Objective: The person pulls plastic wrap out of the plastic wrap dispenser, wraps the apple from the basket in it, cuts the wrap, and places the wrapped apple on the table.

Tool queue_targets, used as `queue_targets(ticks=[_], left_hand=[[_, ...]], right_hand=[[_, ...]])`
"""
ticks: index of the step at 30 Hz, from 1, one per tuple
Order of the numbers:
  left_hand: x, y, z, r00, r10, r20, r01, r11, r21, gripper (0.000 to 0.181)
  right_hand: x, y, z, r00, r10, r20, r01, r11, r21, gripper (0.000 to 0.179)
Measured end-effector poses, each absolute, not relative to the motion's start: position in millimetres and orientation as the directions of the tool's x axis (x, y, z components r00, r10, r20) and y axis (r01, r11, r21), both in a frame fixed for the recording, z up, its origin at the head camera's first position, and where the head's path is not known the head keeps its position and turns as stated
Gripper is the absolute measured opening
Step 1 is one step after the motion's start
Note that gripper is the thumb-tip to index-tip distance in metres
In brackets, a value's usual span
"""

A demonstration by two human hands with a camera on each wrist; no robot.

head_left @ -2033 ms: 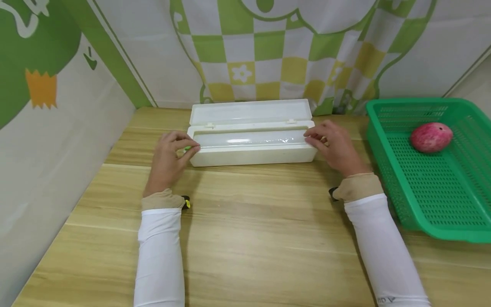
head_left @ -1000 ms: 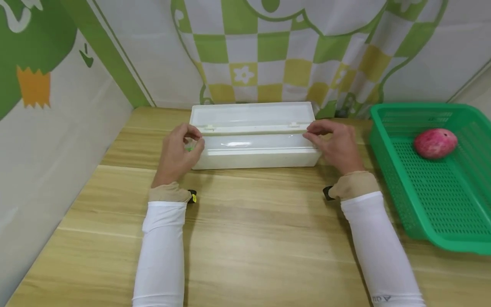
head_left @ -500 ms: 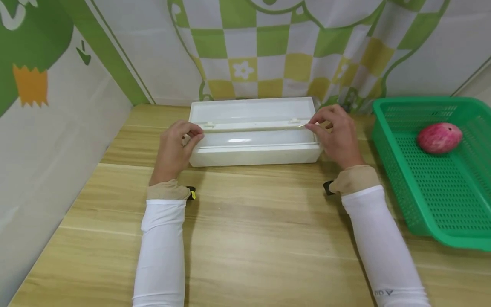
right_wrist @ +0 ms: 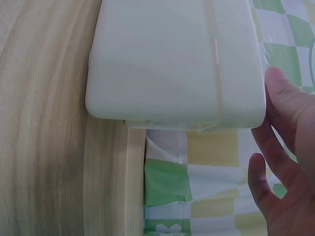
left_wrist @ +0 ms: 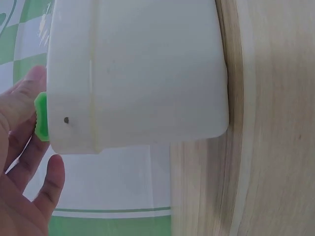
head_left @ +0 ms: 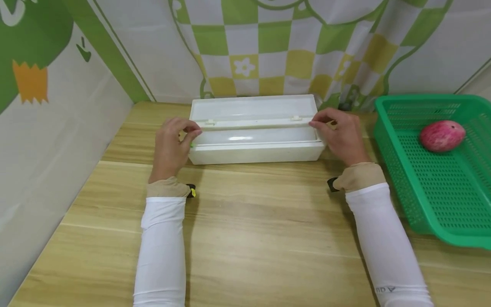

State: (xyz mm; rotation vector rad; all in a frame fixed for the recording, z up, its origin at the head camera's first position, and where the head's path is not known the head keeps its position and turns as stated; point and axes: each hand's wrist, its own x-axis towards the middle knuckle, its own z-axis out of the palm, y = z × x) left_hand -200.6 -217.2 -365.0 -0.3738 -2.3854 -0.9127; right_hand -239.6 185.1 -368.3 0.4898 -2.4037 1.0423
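A white cling film box [head_left: 257, 154] stands near the back of the table, its lid [head_left: 253, 106] tipped back. Inside lies a shiny, pale roll of cling film [head_left: 253, 135]. At the box's left end my left hand [head_left: 170, 145] pinches the clear film between thumb and forefinger. My right hand [head_left: 341, 134] pinches it at the right end, fingertips level with the back rim. Faint glints of stretched film [right_wrist: 275, 51] show by the fingertips in the right wrist view. A green cutter tab [left_wrist: 42, 117] sticks out beside my left fingers.
On the right a green perforated basket [head_left: 402, 187] holds a pinkish-red fruit [head_left: 443, 135]. Behind the box hangs a green, white and yellow checked curtain [head_left: 272, 38]. The wooden table [head_left: 264, 238] stretches towards me, and a printed wall covering [head_left: 96, 98] borders it on the left.
Both hands have risen and moved back from the roll's front edge towards the hinge side, pinching the film. The box stays put; the view has shifted slightly.
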Motion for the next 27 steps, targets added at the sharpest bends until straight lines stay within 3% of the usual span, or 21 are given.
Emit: queue_targets(ticks=[27], left_hand=[[-195, -213, -349, -0.753, -0.004, 0.658, 0.452, 0.724, 0.521, 0.015]], right_hand=[[-233, 186, -350, -0.771, -0.102, 0.629, -0.532, 0.647, -0.547, 0.012]])
